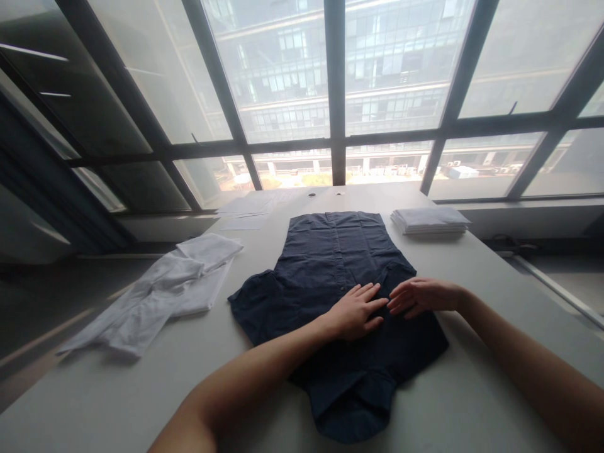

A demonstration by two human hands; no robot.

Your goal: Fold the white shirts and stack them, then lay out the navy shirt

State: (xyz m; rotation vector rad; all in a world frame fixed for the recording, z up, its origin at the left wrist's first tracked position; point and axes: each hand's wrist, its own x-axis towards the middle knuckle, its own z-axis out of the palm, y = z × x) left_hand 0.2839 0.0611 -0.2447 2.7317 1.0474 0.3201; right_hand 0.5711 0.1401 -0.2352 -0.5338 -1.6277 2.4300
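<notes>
A dark navy button-front shirt (314, 251) lies spread on the white table, its collar (352, 409) toward me and its hem at the far side. One short sleeve (255, 292) reaches out to the left. My left hand (357, 313) rests flat on the upper front of the shirt, right of the button line, with its fingers spread. Close by on the right, my right hand (419, 297) is turned on its side over the shirt's edge. Its fingers are stretched out, and their tips come near the fingers of my left hand. Neither hand shows anything held.
White garments (189, 277) lie loosely heaped at the table's left edge. A neat stack of folded white cloth (429, 221) stands at the back right. Paper sheets (245, 211) lie at the back left of the white table (481, 283). Large windows rise behind.
</notes>
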